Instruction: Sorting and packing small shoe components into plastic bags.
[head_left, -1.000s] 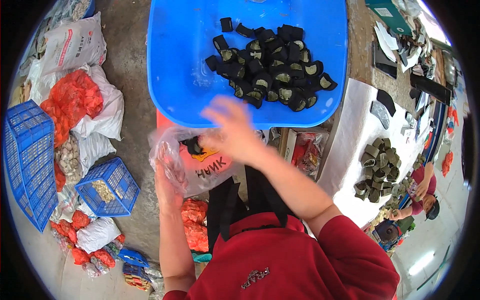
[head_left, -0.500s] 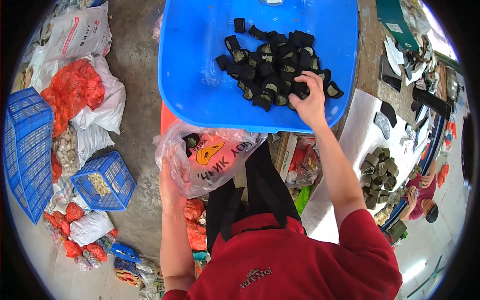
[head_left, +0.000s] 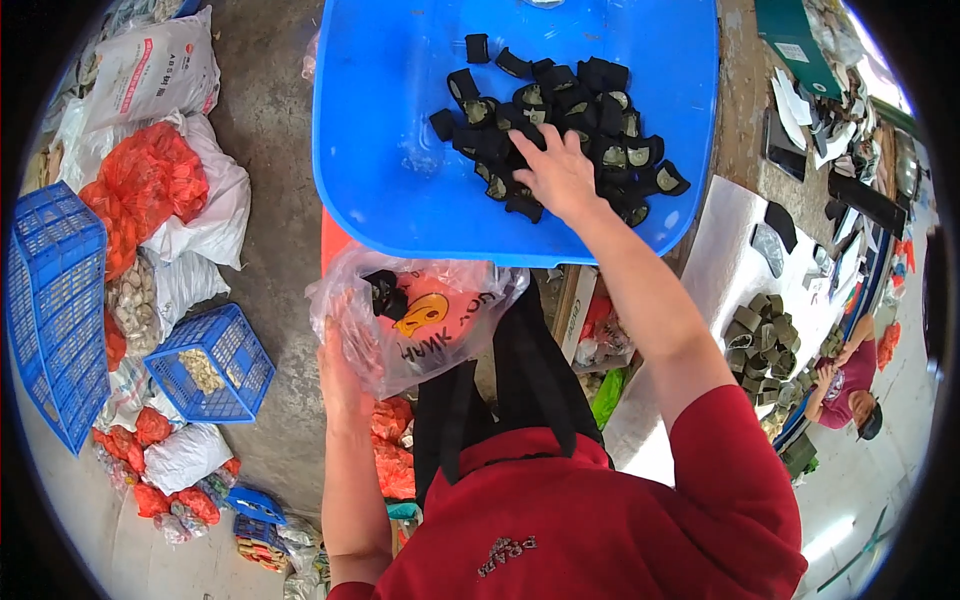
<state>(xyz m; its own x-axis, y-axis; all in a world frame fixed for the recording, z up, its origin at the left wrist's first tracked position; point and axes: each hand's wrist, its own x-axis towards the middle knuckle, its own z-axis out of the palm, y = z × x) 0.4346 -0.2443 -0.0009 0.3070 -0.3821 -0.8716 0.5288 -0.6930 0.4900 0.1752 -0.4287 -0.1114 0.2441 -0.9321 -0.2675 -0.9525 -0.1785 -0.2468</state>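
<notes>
Small black curved pieces with greenish-grey insides [head_left: 605, 75] lie heaped in a large blue tub [head_left: 390, 200]. Among them, at the near side of the heap, rests my right hand [head_left: 562, 178], its fingers apart over the pieces; what lies under its fingertips is partly hidden. My left hand [head_left: 343, 378] grips the left edge of a clear plastic bag [head_left: 450, 362] just below the tub. A few black pieces [head_left: 386, 292] show inside the bag near its upper left. A pinkish-red surface with a yellow shape shows through the plastic.
Blue crates [head_left: 215, 365], red bags [head_left: 150, 185] and white sacks [head_left: 150, 70] stand on the left floor. To the right, olive-green rings [head_left: 765, 340] are piled on a white sheet [head_left: 715, 270]. A person in a dark red shirt [head_left: 850, 385] works at the far right.
My right hand has moved left across the heap, and its fingers have spread. The black pieces inside the bag have shifted a little. My left hand stays on the bag.
</notes>
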